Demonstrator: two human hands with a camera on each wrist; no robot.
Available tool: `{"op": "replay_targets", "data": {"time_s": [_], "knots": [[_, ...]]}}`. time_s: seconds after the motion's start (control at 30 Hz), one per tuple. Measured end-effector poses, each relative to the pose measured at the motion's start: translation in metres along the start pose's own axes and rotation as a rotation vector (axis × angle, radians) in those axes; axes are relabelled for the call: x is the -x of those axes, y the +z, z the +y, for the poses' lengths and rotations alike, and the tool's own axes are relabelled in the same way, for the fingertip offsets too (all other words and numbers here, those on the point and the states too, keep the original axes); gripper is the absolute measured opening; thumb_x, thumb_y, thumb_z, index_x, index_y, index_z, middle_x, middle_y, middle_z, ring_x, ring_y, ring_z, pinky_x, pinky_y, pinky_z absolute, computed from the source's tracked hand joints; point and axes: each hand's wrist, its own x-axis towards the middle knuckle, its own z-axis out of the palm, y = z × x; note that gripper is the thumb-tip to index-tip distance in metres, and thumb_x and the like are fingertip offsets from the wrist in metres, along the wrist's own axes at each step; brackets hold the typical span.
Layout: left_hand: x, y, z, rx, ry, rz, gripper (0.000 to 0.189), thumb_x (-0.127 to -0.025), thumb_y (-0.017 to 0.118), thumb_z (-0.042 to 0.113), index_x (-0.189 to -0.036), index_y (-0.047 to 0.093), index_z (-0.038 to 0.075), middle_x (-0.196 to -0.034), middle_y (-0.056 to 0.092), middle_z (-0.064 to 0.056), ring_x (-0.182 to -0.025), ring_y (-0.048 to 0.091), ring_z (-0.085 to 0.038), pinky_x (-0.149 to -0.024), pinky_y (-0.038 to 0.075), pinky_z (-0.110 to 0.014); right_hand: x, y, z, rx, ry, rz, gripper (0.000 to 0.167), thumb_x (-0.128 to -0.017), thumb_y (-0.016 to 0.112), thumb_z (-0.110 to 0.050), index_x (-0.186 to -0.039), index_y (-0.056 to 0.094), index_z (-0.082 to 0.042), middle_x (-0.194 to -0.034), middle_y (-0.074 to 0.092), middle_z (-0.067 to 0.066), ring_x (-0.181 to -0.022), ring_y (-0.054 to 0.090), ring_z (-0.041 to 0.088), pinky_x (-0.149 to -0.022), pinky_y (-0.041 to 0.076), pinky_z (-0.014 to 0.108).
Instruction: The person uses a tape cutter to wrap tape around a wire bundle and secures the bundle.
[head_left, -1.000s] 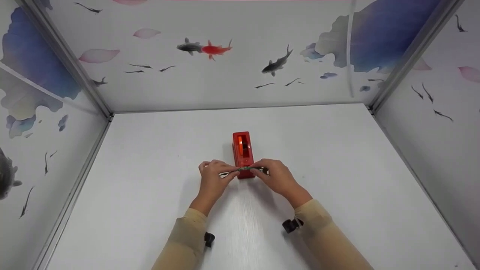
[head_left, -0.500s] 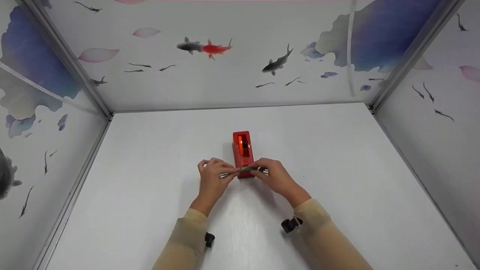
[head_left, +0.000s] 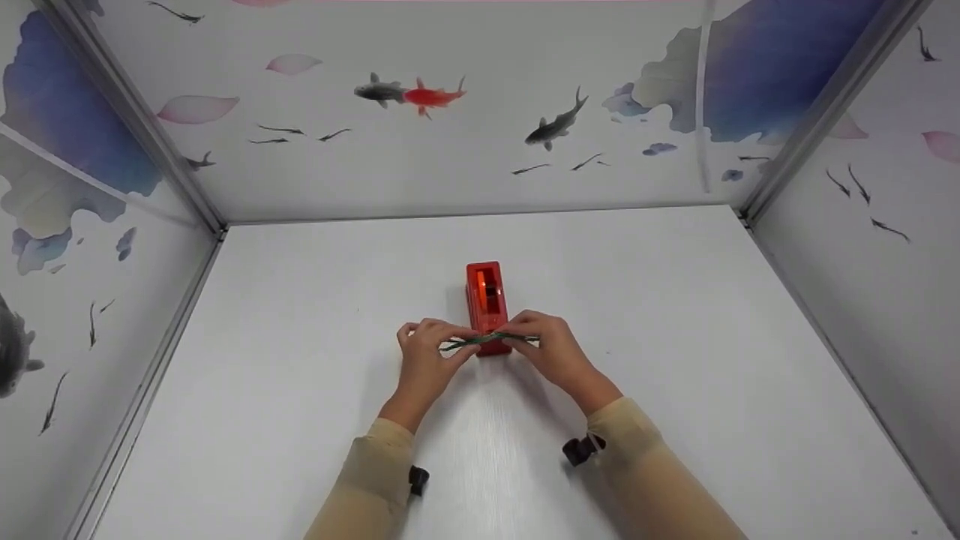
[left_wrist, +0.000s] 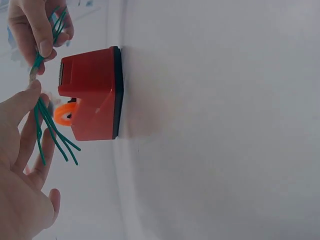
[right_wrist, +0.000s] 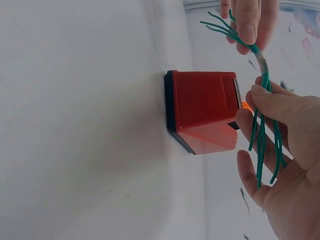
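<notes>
A bundle of thin green wires (head_left: 487, 339) is held level in the air between both hands, over the near end of a red tape dispenser (left_wrist: 95, 100). My left hand (head_left: 429, 354) pinches one side of the bundle between thumb and fingers. On the other side my right hand (head_left: 553, 351) pinches it too. Between the fingertips, a shiny band of clear tape (right_wrist: 261, 61) appears wrapped around the middle of the wires. Loose wire ends fan out past each hand, as both wrist views show. Some wire is hidden behind the fingers.
The dispenser stands upright on a white table (head_left: 315, 420), with an orange tape roll (left_wrist: 65, 114) inside and a toothed cutter (right_wrist: 237, 92) at its near end. Walls printed with fish (head_left: 433, 97) and petals surround the table at the back and both sides.
The bundle has turned slightly between the fingers, and more green wire shows now. The right hand's fingers have shifted up a little. The dispenser stays in place.
</notes>
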Motion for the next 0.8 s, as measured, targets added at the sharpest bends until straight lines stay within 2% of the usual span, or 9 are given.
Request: {"op": "replay_targets", "data": {"time_s": [0.13, 0.23, 0.4, 0.63, 0.8], "knots": [[-0.0011, -0.0009, -0.0009, -0.007, -0.002, -0.025, 0.024, -0.085, 0.085, 0.027, -0.108, 0.082, 0.022, -0.1, 0.079, 0.009, -0.108, 0.061, -0.016, -0.111, 0.025, -0.057, 0.0006, 0.0017, 0.0005, 0.006, -0.012, 0.013, 0.033, -0.088, 0.078, 0.0, -0.113, 0.082, -0.022, -0.101, 0.072, -0.009, -0.095, 0.067, 0.01, -0.087, 0.06, 0.032], [-0.0021, -0.0008, -0.0015, -0.05, 0.001, -0.05, 0.021, -0.086, 0.084, 0.027, -0.107, 0.082, 0.026, -0.102, 0.077, 0.009, -0.111, 0.061, -0.017, -0.111, 0.025, -0.057, 0.0012, 0.0033, 0.0011, 0.022, -0.044, 0.034, 0.032, -0.087, 0.079, 0.001, -0.112, 0.082, -0.02, -0.101, 0.073, -0.007, -0.093, 0.067, 0.012, -0.085, 0.06, 0.03], [-0.0042, -0.0002, -0.0016, -0.119, 0.03, -0.068, 0.017, -0.086, 0.084, 0.026, -0.103, 0.083, 0.027, -0.103, 0.072, 0.006, -0.114, 0.059, -0.02, -0.111, 0.025, -0.06, 0.0013, 0.0045, 0.0015, 0.015, -0.105, 0.055, 0.03, -0.086, 0.079, 0.004, -0.11, 0.082, -0.014, -0.102, 0.073, -0.001, -0.096, 0.071, 0.015, -0.087, 0.061, 0.035], [-0.0058, -0.002, 0.002, -0.143, 0.038, -0.049, 0.013, -0.086, 0.084, 0.026, -0.098, 0.083, 0.023, -0.102, 0.071, 0.005, -0.115, 0.059, -0.02, -0.111, 0.026, -0.061, -0.0002, 0.0028, -0.0003, 0.035, -0.044, 0.006, 0.031, -0.089, 0.08, -0.005, -0.116, 0.079, -0.02, -0.105, 0.073, -0.007, -0.103, 0.07, 0.011, -0.095, 0.058, 0.035], [-0.0052, -0.0028, 0.0036, -0.148, 0.071, -0.034, 0.012, -0.085, 0.085, 0.024, -0.096, 0.084, 0.022, -0.101, 0.071, 0.005, -0.114, 0.059, -0.019, -0.111, 0.026, -0.063, -0.0013, -0.0013, 0.0017, 0.061, -0.012, -0.056, 0.028, -0.092, 0.077, -0.007, -0.118, 0.075, -0.018, -0.109, 0.073, -0.008, -0.105, 0.069, 0.01, -0.098, 0.058, 0.038]]}}
